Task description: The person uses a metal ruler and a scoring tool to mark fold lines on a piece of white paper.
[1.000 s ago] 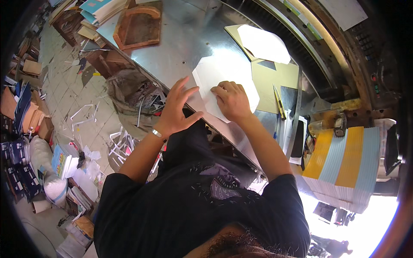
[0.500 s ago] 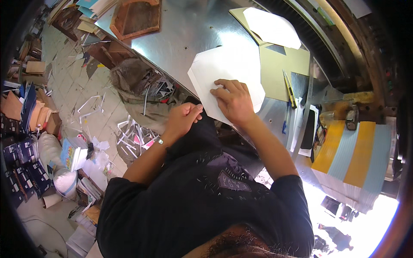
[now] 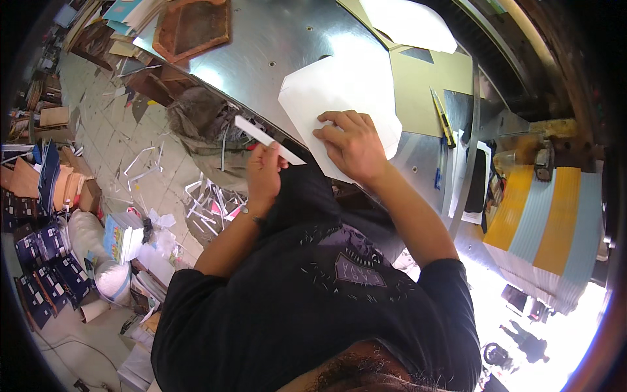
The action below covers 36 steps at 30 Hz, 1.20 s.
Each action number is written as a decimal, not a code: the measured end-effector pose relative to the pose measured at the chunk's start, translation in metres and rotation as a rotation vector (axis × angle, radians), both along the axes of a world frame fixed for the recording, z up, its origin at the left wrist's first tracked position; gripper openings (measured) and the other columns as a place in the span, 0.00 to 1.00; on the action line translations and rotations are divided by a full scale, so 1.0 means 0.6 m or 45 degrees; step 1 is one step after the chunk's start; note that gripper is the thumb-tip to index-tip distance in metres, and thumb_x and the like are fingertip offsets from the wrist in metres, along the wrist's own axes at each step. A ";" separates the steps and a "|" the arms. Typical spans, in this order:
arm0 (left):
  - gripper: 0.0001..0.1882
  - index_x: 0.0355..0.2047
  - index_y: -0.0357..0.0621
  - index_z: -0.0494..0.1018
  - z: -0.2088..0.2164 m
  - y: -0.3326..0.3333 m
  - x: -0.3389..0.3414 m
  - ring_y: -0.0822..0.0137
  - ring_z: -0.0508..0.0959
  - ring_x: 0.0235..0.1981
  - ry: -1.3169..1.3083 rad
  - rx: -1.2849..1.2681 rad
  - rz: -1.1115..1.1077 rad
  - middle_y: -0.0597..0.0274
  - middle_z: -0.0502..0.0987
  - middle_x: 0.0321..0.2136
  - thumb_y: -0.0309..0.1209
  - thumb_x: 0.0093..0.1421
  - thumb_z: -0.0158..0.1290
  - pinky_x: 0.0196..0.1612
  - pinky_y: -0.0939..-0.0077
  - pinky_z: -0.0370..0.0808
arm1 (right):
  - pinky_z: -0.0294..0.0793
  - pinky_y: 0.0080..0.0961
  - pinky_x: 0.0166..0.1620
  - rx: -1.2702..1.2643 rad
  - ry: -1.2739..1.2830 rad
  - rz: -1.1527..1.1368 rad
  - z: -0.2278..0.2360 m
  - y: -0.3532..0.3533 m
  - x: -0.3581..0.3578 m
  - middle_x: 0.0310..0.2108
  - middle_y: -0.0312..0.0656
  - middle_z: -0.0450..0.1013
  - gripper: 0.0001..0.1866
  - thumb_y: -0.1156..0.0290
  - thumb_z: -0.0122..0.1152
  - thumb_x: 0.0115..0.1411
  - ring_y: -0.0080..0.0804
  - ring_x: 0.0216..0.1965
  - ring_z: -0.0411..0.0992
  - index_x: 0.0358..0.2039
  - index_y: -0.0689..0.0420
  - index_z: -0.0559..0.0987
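A white paper strip (image 3: 256, 131) is pinched in the fingers of my left hand (image 3: 264, 171), off the table's near edge. My right hand (image 3: 356, 145) rests on a white paper sheet with cut corners (image 3: 336, 85), its fingers bent and spread with nothing visible between them. That sheet lies on the metal table (image 3: 261, 39) and juts a little past the near edge. Right of it, a yellow and black utility knife (image 3: 445, 121) lies on a greenish-tan board (image 3: 418, 98). Another white sheet (image 3: 411, 23) lies farther back on the board.
A wooden tray (image 3: 192, 29) sits at the table's far left. Below the edge is a sack (image 3: 196, 124) with paper offcuts, and more trimmings (image 3: 206, 206) lie beside it. A curved metal bar (image 3: 469, 157) and a yellow-and-blue striped stack (image 3: 542, 222) are at right.
My left hand has turned upward, and the white strip now shows in its fingers. My right hand stays on the sheet. The view has shifted slightly.
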<state>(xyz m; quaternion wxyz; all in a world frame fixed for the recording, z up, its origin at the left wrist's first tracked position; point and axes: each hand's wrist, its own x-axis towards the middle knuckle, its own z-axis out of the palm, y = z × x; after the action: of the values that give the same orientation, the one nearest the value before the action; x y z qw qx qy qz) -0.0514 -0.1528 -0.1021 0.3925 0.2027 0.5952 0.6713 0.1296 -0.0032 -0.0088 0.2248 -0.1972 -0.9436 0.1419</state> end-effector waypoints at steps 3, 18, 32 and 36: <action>0.16 0.34 0.44 0.74 -0.049 -0.017 -0.049 0.76 0.73 0.25 -0.042 -0.112 0.130 0.70 0.75 0.24 0.41 0.77 0.55 0.31 0.79 0.70 | 0.71 0.42 0.59 -0.018 -0.003 0.010 0.003 -0.004 0.000 0.56 0.36 0.79 0.14 0.73 0.67 0.58 0.39 0.54 0.76 0.45 0.48 0.88; 0.27 0.41 0.41 0.79 0.067 0.010 -0.010 0.69 0.87 0.35 -0.131 -0.440 -0.705 0.62 0.85 0.32 0.55 0.77 0.51 0.38 0.76 0.78 | 0.71 0.42 0.60 -0.043 0.036 0.006 -0.005 -0.013 0.006 0.54 0.34 0.80 0.13 0.71 0.68 0.57 0.36 0.56 0.76 0.43 0.47 0.87; 0.21 0.35 0.35 0.85 0.064 0.016 0.044 0.74 0.82 0.23 -0.090 -0.318 -0.970 0.55 0.88 0.27 0.43 0.74 0.60 0.28 0.79 0.78 | 0.70 0.42 0.62 -0.050 -0.039 -0.004 -0.017 -0.034 0.022 0.57 0.37 0.79 0.16 0.68 0.67 0.55 0.39 0.59 0.75 0.45 0.46 0.89; 0.19 0.33 0.36 0.83 0.029 0.019 0.058 0.73 0.80 0.20 -0.158 -0.230 -0.890 0.60 0.84 0.23 0.41 0.73 0.61 0.27 0.78 0.77 | 0.71 0.43 0.60 -0.151 0.012 0.014 0.002 -0.040 0.020 0.55 0.39 0.80 0.14 0.74 0.65 0.59 0.42 0.56 0.76 0.46 0.50 0.88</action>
<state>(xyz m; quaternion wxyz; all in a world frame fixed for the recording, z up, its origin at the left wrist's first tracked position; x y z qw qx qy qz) -0.0164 -0.1413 -0.0849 0.6499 0.3172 0.5218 0.4525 0.1418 -0.0272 -0.0077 0.2164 -0.2043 -0.9335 0.1999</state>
